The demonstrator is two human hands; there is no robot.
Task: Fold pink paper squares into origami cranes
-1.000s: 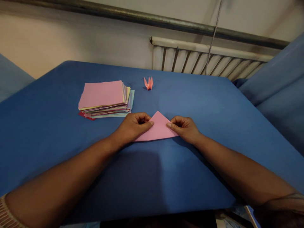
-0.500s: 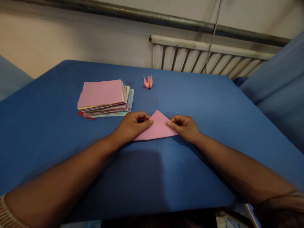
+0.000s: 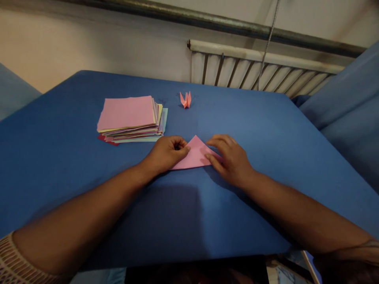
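Folded pink paper (image 3: 195, 156): lies near the middle of the blue tabletop (image 3: 251, 122), between both hands. Shows as a low triangle, with apex away from the body and long edge toward it. Partly covered at both side corners.

Left hand (image 3: 168, 154): pinches the left slope of the triangle, with thumb on the top face and curled fingers at the edge behind. Hides the left corner.

Right hand (image 3: 232, 159): spread, with thumb and fingers well parted. Placed over the right side, thumb above the paper's face near the long edge, fingers beyond the right slope. Cannot tell light thumb contact from a slight hover.

Paper stack (image 3: 127, 114): sits beyond the left hand and to the left. Topped by a pink sheet; shows uneven edges in yellow, pale green and other colours. Exposes a bit of red sheet (image 3: 109, 140) underneath, at the near left corner.

Small salmon-pink folded figure (image 3: 185, 101): stands farther back, right of the stack, well apart from both hands. Points several sharp tips upward.

Beyond the far table edge: pale radiator (image 3: 225, 49), with thick pipe (image 3: 177, 15) above and thin grey cord (image 3: 269, 43) hanging in front of both. At the right margin: blue fabric (image 3: 349, 94), in folds. At lower left: cream openwork cuff (image 3: 23, 262) on the left forearm.
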